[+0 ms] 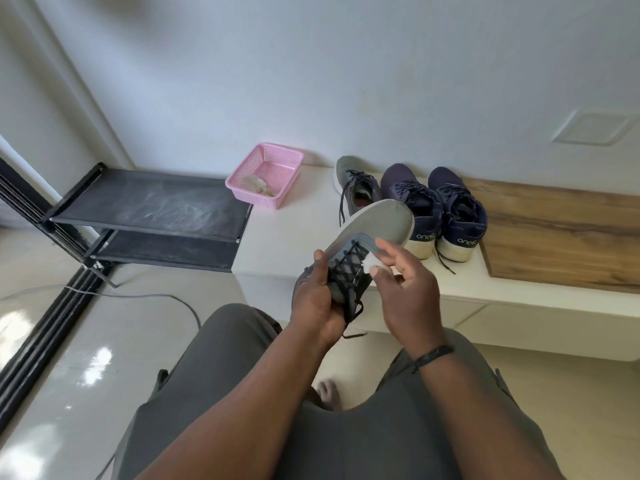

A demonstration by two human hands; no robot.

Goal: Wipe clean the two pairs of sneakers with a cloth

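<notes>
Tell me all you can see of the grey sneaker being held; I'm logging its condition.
The grey sneaker has a fabric-looking upper, black laces, and a pale grey sole turned up and away. It is held tilted in the air, toe pointing toward the bench. The left hand grips it near the heel; the right hand presses a white cloth against its side.

Only one legible wording: pale lettering reading "one8" across the white heel band of each navy sneaker, standing just beyond and to the right of the right hand's grip. On the nearer navy sneaker (414,206), lettering fairly clear at the heel band, last character partly cut by the gray sneaker's sole. On the farther navy sneaker (459,209), same wording at the heel band, last character blurred. No other readable text, number or sign anywhere, including on the gray sneaker (370,233) in the left hand's grip.
</notes>
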